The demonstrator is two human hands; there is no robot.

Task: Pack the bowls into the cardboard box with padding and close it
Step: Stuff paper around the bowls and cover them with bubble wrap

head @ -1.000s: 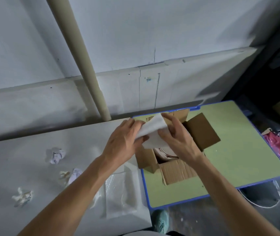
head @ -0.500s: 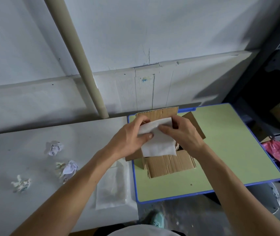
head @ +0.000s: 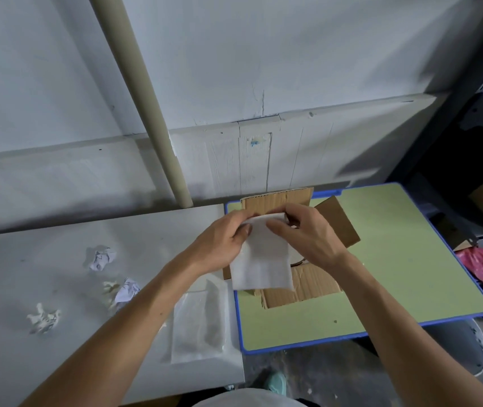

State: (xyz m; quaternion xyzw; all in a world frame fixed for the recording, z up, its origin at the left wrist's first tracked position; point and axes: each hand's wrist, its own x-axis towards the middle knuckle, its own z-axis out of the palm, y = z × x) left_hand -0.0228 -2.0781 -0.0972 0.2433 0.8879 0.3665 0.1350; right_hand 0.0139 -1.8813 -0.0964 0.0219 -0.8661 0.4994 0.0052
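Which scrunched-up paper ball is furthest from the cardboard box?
The whitish ball at the far left of the grey table. The upper ball and the ball by the arm lie nearer the cardboard box.

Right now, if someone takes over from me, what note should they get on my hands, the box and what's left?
Left hand and right hand each pinch the top edge of the white foam padding sheet, hanging over the open brown cardboard box on the green blue-edged table.
Done: a white bowl seems to sit inside, mostly hidden.
Left: lay the sheet in, fold the flaps shut.
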